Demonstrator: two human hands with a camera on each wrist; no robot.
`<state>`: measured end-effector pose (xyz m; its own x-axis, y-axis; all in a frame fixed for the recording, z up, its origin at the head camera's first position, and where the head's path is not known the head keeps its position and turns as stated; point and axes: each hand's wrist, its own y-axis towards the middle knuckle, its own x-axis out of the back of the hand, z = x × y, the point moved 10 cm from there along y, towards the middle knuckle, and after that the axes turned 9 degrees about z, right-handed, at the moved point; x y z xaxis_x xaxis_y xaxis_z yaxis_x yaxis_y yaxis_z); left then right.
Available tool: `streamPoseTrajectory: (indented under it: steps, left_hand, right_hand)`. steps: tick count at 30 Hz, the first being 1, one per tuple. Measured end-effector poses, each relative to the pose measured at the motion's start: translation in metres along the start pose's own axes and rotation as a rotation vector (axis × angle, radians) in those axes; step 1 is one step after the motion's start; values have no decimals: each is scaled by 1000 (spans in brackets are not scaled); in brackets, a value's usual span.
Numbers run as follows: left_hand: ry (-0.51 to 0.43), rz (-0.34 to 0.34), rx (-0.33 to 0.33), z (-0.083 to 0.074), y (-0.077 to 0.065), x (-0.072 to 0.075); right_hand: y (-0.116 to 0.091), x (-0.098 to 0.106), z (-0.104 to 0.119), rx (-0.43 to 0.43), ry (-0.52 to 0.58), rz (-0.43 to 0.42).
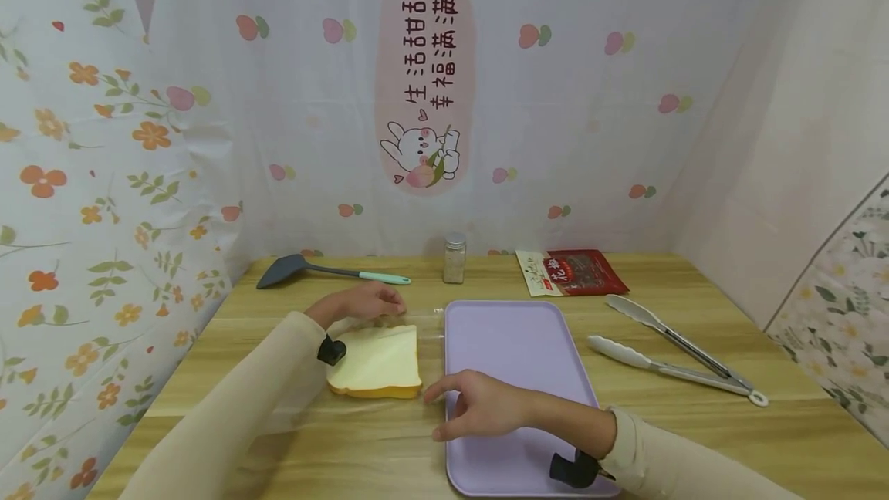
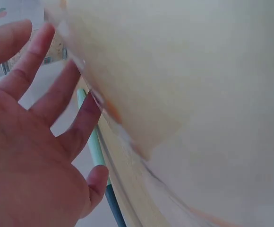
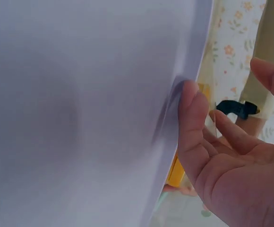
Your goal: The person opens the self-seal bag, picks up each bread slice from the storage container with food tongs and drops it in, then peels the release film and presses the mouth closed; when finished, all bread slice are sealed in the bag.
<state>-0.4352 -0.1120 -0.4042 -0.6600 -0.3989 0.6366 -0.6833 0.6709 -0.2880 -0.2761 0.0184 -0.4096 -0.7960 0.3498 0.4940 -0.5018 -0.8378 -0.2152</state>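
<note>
A slice of bread (image 1: 378, 361) with a yellow-orange crust lies on the table left of the lilac tray (image 1: 514, 338). Clear plastic film (image 1: 432, 338) shows around it; I cannot tell whether this is a bag or a sheet. My left hand (image 1: 363, 303) is at the bread's far side. In the left wrist view its fingers (image 2: 64, 97) are spread, with some tips against the film. Over the tray's left edge is my right hand (image 1: 482, 403), fingers loosely bent towards the bread's near right corner, thumb apart. One fingertip (image 3: 190, 94) appears at the tray's rim in the right wrist view.
A spatula (image 1: 326, 268) with a mint handle lies at the back left. Behind the tray stands a glass spice jar (image 1: 454, 259), with a red and white spice packet (image 1: 572, 272) to its right. Spread tongs (image 1: 684, 353) lie right of the tray. Printed curtains surround the table.
</note>
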Motion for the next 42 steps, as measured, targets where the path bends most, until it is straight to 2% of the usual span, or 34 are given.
streamPoseTrajectory:
  steps: [5, 10, 16, 22, 27, 29, 32, 35, 38, 42]
  left_hand:
    - [-3, 20, 28, 1, 0, -2]
    - [-24, 35, 13, 2, 2, -6]
    - [2, 24, -18, 0, 1, -5]
    - [61, 0, -18, 1, -7, 2]
    - [77, -2, -14, 2, -10, 1]
    - [107, 2, -26, 0, -9, 0]
    - [157, 4, -47, -3, -7, -3]
    - [189, 11, -58, -5, -3, -5]
    - [191, 5, -42, -6, 1, -7]
    - [190, -20, 3, -8, 6, -7]
  right_hand:
    - [3, -4, 2, 12, 5, -3]
    - [5, -7, 8, 35, 23, -6]
    - [4, -15, 11, 27, 128, 3]
    - [3, -31, 13, 16, 211, 113]
    - [1, -44, 12, -8, 338, 213]
    - [0, -45, 10, -25, 402, 229]
    - [2, -40, 8, -26, 452, 195]
    - [2, -29, 7, -13, 430, 107]
    - [3, -16, 9, 11, 331, 19]
    - [4, 6, 14, 63, 131, -62]
